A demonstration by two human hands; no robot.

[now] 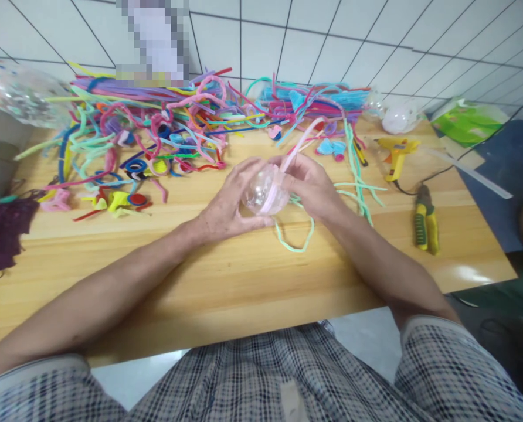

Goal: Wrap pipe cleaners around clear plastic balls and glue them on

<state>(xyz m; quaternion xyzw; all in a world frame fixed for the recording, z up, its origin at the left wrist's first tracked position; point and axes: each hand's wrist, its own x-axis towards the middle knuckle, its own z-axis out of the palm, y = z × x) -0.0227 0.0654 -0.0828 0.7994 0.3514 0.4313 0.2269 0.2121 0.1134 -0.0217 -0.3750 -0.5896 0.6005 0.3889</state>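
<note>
A clear plastic ball is held over the middle of the wooden table. My left hand is closed round its left side, fingers above and thumb below. A pale pink pipe cleaner runs across the ball, with its loose end sticking up to the right. My right hand pinches that pipe cleaner against the ball's right side. Just below the hands, a mint green pipe cleaner lies in a loop on the table.
Piles of coloured pipe cleaners line the back. To the right are a yellow glue gun, pliers with green and yellow handles, and a green plastic bag. A dark purple tasselled item lies at the left edge.
</note>
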